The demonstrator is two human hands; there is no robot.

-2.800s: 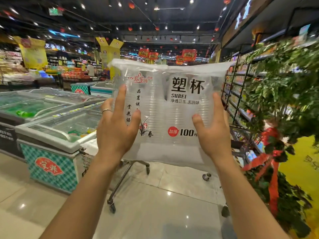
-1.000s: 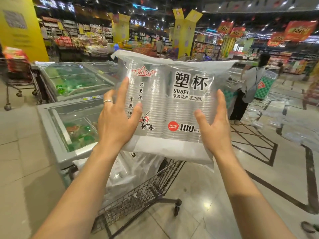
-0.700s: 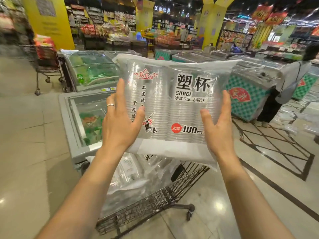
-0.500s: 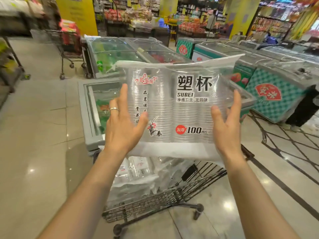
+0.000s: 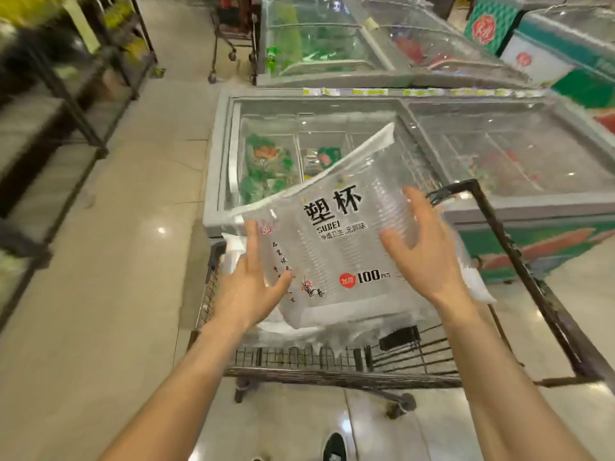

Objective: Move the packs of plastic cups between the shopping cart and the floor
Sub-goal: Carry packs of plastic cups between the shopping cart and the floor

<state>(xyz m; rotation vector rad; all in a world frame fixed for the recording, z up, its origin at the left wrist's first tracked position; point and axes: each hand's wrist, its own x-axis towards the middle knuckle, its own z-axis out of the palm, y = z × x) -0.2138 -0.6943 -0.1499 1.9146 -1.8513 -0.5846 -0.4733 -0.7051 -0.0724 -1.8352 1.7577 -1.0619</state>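
Our left hand and right hand are spread wide, fingers nearly straight, pressing the pack of plastic cups between them by its two sides rather than curling round it. It hangs tilted just above the basket of the shopping cart, over other clear packs lying inside. We judge this one close to being set down in the cart; no pack shows on the floor, so we cannot tell how many remain.
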